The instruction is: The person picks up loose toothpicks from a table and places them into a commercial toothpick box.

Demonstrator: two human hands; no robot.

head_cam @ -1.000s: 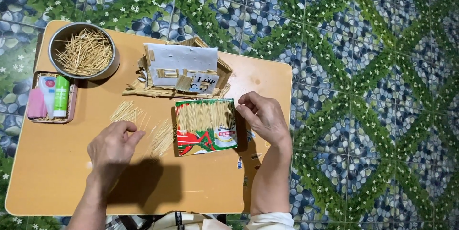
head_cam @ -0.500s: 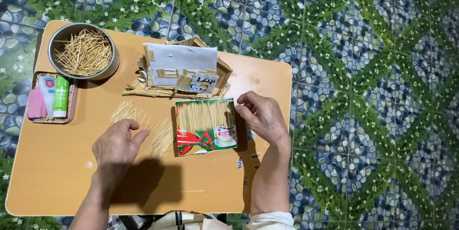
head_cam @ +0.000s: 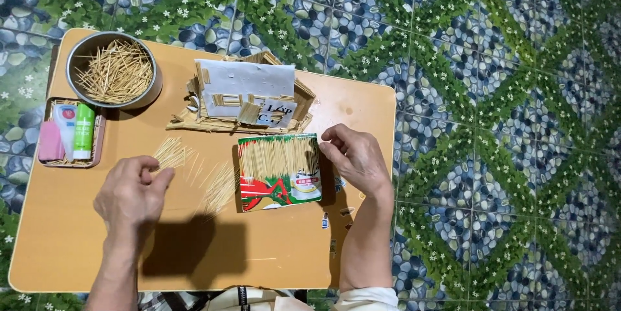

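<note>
Left hand (head_cam: 132,191) nearer loose sticks (head_cam: 194,169); bowl (head_cam: 150,88) apparently stick-filled.

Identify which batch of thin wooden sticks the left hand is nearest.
The loose sticks scattered on the table, right by the left hand fingertips. The others sit in the metal bowl or lie glued in a row on the card.

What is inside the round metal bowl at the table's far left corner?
The round metal bowl holds a loose heap of thin wooden sticks lying criss-cross. They cover most of its bottom, so anything beneath them cannot be seen.
</note>
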